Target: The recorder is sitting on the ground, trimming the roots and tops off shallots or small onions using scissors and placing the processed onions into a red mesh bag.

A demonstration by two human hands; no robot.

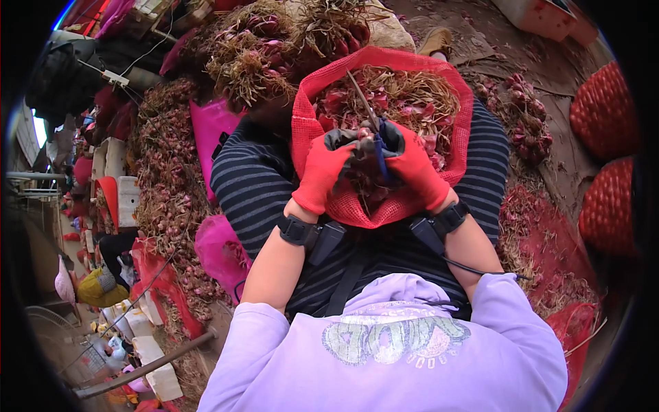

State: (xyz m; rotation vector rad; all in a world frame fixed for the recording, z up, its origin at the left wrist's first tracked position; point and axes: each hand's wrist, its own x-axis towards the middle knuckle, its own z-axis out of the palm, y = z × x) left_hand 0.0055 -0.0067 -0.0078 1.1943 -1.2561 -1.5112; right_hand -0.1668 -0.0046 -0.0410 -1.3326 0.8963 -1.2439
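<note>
Two red knit gloves with dark fingertips covered the person's hands, both curled tight over a red mesh sack on the lap. The left hand was clamped around a bunch of purple shallots, papery-skinned with dry, stringy tops. The right hand gripped a thin blue-handled knife, blade pointing up and away. More shallots with straw-like roots filled the sack, and loose heaps crowded the ground at the left, beside a pink bag.

filled red mesh sacks at 3 o'clock | pink bag at 10 o'clock | white crates at 9 o'clock | wooden pole at 7 o'clock
</note>
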